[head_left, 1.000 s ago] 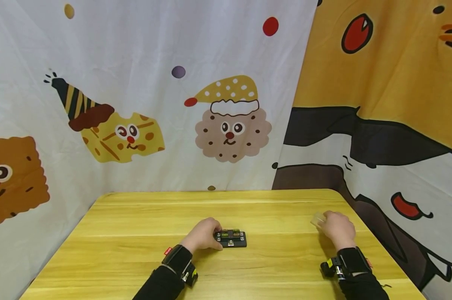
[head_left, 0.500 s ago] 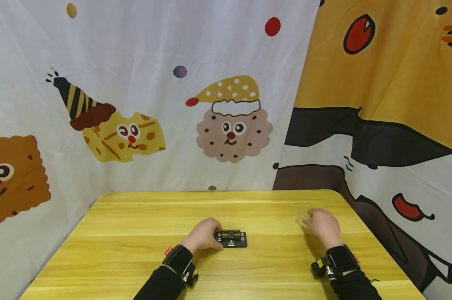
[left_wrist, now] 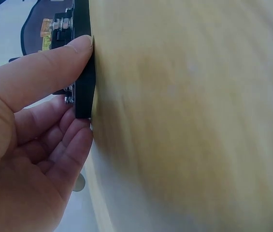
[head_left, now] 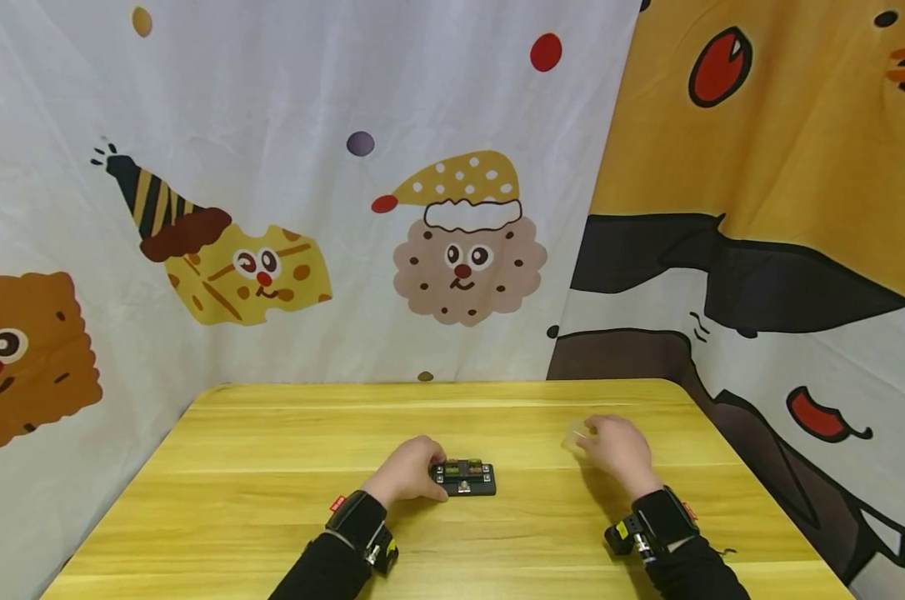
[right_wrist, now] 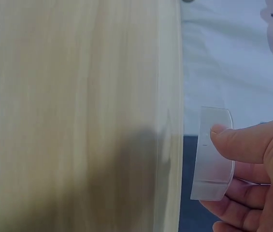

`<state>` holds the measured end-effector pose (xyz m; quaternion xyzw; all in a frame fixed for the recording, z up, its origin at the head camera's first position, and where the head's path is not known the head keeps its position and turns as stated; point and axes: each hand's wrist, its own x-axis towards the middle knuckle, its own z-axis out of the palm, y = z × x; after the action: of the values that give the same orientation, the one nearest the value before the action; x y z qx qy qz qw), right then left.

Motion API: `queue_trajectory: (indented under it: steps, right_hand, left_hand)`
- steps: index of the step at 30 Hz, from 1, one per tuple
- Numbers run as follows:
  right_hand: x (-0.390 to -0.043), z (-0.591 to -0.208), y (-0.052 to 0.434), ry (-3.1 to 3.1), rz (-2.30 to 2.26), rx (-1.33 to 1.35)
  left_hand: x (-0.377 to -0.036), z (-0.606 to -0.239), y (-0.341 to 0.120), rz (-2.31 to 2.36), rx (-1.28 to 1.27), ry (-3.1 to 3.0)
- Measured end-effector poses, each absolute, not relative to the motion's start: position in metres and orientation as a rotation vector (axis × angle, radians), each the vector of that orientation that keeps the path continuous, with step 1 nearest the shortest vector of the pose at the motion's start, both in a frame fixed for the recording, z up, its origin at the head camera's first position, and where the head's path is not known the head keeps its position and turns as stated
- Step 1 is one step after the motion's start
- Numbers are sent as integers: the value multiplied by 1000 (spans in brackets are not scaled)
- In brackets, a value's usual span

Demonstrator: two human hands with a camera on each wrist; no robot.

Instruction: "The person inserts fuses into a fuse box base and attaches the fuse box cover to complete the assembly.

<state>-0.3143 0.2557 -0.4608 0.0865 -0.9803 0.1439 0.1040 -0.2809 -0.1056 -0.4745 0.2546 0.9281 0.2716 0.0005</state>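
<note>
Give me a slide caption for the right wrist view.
Right hand pinches a clear flat plastic cover above the pale wooden table.

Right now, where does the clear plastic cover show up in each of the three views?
Head view: the clear plastic cover is right of centre, pinched in the right hand above the wooden table.
Left wrist view: not in it; only the left hand gripping the black fuse block.
Right wrist view: lower right, under the thumb.
Shared landmark: the wooden table.

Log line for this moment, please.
left hand: holds black block on table | right hand: pinches clear cover, off table
</note>
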Motion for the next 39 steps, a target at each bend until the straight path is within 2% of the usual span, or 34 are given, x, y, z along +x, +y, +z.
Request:
queue_trajectory:
  steps: [39]
  right_hand:
    - [-291, -457, 133, -2731, 551, 772]
  left_hand:
    - [-281, -475, -106, 869, 797, 2904]
